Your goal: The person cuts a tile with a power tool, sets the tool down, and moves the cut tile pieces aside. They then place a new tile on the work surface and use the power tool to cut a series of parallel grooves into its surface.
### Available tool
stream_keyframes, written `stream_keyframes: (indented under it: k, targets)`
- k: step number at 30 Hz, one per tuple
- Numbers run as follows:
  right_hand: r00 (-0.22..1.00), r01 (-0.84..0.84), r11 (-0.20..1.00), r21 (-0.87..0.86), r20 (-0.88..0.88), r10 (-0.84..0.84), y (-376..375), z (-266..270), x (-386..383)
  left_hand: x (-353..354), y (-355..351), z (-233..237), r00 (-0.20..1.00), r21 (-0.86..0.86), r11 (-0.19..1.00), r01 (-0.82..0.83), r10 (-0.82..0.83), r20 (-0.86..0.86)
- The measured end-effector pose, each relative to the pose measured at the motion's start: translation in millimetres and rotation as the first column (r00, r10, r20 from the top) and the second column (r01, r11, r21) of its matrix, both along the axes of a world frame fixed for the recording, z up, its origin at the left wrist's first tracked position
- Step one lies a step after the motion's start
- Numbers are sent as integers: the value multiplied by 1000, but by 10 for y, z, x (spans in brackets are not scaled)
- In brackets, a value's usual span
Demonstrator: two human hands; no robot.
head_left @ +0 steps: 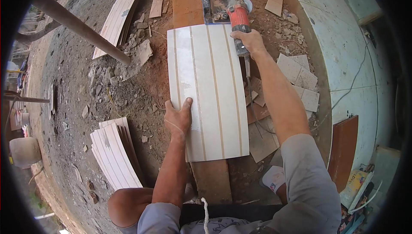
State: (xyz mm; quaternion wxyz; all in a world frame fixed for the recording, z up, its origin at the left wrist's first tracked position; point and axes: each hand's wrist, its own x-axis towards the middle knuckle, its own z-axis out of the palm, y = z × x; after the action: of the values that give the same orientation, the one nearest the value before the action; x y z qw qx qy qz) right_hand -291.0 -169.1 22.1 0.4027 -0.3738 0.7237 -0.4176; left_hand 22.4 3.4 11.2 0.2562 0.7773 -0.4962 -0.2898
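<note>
A long white tile (pixel 206 92) with brown stripes lies across a wooden plank (pixel 211 182) in front of me. My left hand (pixel 178 116) grips the tile's left edge, thumb on top and fingers curled under. In my right hand (pixel 251 43) is a red angle grinder (pixel 238 17), held by its dark body at the tile's far right corner. The grinder is joined to a dark metal base plate (pixel 216 7), which sits at the tile's far edge. A pale disc shows beside the grinder's head, and a cord trails back from its rear end.
Stacks of striped tiles (pixel 113 152) stand at near left and far left (pixel 118 19). A metal pole (pixel 81 26) slants in from the upper left. Broken tile pieces (pixel 300 73) and rubble lie right of the plank. A brown board (pixel 343 148) leans by the pale ledge (pixel 343 54).
</note>
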Motion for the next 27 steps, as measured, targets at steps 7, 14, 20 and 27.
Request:
stream_keyframes:
  k: [7,14,20,27]
  targets:
    - [999,-41,999,6,32,41,-40,1,-24,-27,-9,39,999,60,998,-16,14,34]
    - [990,-114,992,60,95,108,-11,243,-6,-18,-15,21,996,75,997,-17,10,89]
    - [984,-177,982,73,40,174,3,262,-11,-36,-22,74,996,87,996,-23,15,89]
    - [978,-206,973,101,8,206,20,279,-7,-36,-25,49,995,74,997,-27,19,96]
